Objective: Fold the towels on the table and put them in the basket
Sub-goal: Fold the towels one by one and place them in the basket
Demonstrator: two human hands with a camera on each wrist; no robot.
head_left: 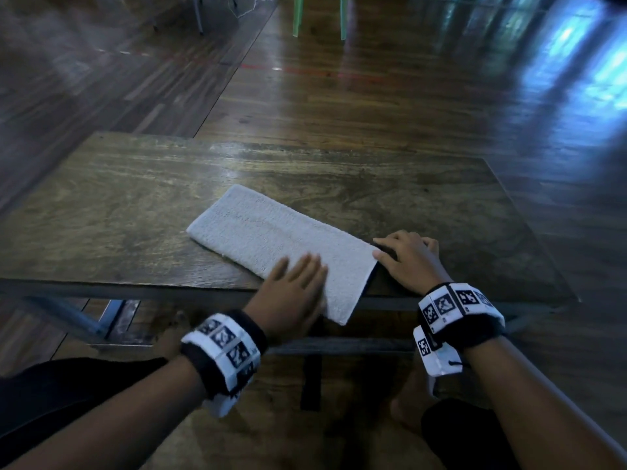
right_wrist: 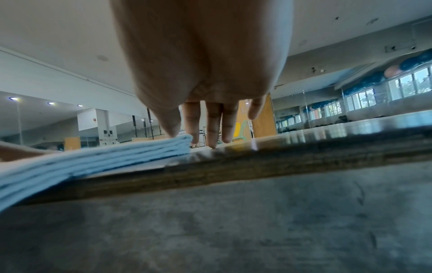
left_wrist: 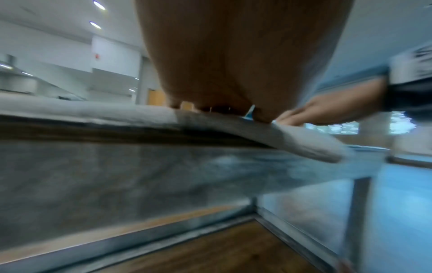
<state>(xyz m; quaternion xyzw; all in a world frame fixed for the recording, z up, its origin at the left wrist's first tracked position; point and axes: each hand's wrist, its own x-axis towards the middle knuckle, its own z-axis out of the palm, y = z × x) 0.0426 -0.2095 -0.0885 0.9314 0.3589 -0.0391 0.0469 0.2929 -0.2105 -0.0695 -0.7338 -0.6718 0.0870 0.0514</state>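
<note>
Towel lies under left hand, beside right hand.

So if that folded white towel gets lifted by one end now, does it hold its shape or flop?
Likely flops: the towel already droops where its near corner overhangs the table edge. The stacked layers seen beside the right hand look loose, so they may slide open. It is probably light, since the left hand lies flat on it without denting it much.
</note>
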